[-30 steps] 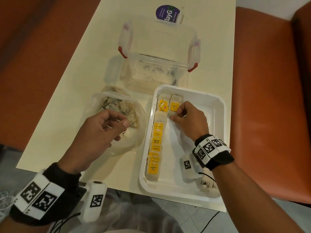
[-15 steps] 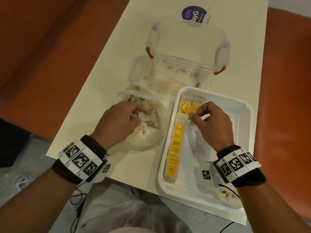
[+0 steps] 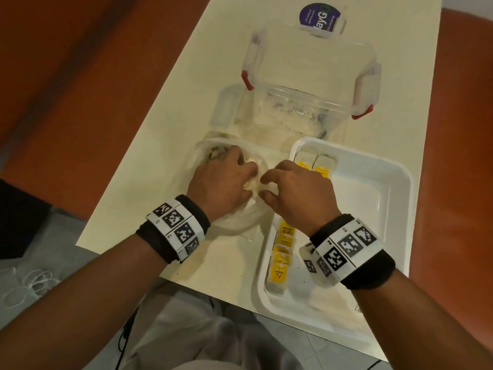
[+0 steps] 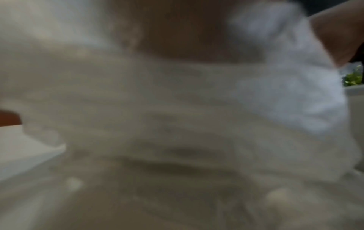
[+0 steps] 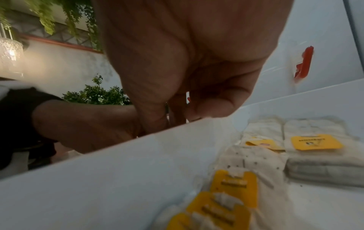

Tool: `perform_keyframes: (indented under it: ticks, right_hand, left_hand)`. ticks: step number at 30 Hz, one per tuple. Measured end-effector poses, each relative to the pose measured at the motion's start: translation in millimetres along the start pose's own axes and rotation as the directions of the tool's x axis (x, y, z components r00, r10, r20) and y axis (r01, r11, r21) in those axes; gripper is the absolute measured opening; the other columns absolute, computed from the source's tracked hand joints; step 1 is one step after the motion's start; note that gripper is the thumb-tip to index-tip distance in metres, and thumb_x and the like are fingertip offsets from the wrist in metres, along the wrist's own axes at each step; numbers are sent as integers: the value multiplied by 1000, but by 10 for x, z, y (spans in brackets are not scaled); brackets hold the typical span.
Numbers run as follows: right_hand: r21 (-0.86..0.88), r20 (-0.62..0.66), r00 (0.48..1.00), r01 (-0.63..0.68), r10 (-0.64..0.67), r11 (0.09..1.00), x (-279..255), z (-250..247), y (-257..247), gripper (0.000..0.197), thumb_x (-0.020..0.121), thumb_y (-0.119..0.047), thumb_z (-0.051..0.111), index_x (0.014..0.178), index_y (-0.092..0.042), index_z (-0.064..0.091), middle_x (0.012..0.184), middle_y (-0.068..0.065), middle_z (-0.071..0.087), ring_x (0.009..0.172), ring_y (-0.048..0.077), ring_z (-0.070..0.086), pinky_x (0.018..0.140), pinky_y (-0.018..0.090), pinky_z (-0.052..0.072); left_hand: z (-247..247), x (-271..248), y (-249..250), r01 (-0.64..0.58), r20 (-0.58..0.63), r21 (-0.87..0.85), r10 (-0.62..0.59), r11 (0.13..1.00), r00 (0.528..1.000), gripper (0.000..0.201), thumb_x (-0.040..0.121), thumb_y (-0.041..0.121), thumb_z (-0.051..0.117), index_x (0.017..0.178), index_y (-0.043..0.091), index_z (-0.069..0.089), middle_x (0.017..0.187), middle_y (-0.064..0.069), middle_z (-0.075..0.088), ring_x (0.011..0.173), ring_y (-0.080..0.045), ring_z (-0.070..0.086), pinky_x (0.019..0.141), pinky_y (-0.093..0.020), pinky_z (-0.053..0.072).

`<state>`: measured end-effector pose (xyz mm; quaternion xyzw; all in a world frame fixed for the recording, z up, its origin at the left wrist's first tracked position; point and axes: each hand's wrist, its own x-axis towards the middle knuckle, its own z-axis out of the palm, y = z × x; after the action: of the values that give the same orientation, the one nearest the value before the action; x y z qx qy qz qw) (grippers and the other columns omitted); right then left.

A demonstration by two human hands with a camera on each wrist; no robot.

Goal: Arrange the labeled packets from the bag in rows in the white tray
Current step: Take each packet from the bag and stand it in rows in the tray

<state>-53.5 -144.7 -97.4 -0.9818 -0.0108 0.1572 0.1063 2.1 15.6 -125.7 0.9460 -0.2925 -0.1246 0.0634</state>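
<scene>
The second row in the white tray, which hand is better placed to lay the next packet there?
Right. The right hand is above the white tray's left rim beside the second row's only packet; the left hand is in the bag, holding a packet.

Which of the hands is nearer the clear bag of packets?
Left. The left hand is inside the clear bag; the right hand reaches over the white tray rim beside it.

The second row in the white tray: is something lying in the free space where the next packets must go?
Nothing visible blocks it. The white tray floor beside the full row of packets looks bare below the second row's first packet, apart from small dark specks. The right hand and its wrist cover part of it.
</scene>
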Motion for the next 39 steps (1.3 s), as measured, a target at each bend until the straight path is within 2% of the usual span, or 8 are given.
perform_keyframes:
  ticks: [9,13,17,21,24,27,34,39]
  right_hand:
    - [-21,27,999,-19,20,1000,2,-5,-31,33,99,-36,52,130,-30,62,127,-7,58,101,24,66,66,31,48]
    - [-30,33,999,-34,35,999,9,-9,-32,32,100,-36,51,129,-30,63,126,-6,58,101,25,66,64,30,43]
    - [-32,27,999,-23,24,999,9,-14,-60,30,99,-34,50,126,-29,65,123,-6,60,100,26,66,66,32,47]
    - [-33,26,1000,-16,17,999,4,-12,-74,29,100,-31,49,124,-27,66,121,-5,61,99,26,66,68,33,49]
    - [-39,27,999,-17,18,999,9,-4,-64,29,100,-30,49,123,-28,66,120,-5,61,98,26,66,66,32,47]
    - [-47,29,999,-17,19,999,15,4,-51,28,99,-30,48,121,-28,67,118,-4,62,98,27,66,65,31,45]
    - [-37,9,1000,-13,14,999,12,36,-46,30,99,-29,49,125,-32,65,114,-4,62,95,28,67,64,31,44]
    - [-49,-9,1000,-15,15,999,26,47,-45,27,100,-26,48,119,-30,67,111,-3,63,93,28,66,62,30,42]
  left_hand:
    - [4,-123,-221,103,-78,-379,-142,920,987,18,84,23,74,101,20,69,108,5,48,88,-12,48,69,-26,35]
    - [-2,-191,-335,135,-77,-532,-206,836,976,24,80,10,72,99,25,69,104,6,57,92,-15,56,76,-25,40]
    - [-61,-241,-366,176,35,-625,-198,761,980,43,86,-3,53,116,26,64,113,9,66,104,-10,60,77,-14,40]
    - [-23,-225,-337,133,79,-561,-107,817,991,56,86,-1,50,126,37,60,126,3,62,100,-14,60,80,-26,46]
    - [7,-241,-187,130,54,-446,-118,885,992,49,86,32,66,132,39,50,126,6,59,100,-15,59,76,-30,47]
    - [82,-260,-6,115,6,-229,-117,967,993,71,78,52,74,138,36,39,125,1,55,106,-20,59,65,-31,48]
    - [238,-236,94,16,-60,-166,-27,986,998,67,78,35,77,136,33,44,119,-6,52,104,-24,56,63,-29,47]
    - [236,-239,19,-61,-168,-222,23,973,986,29,87,16,68,116,19,67,95,-7,66,81,-27,65,59,-38,54]
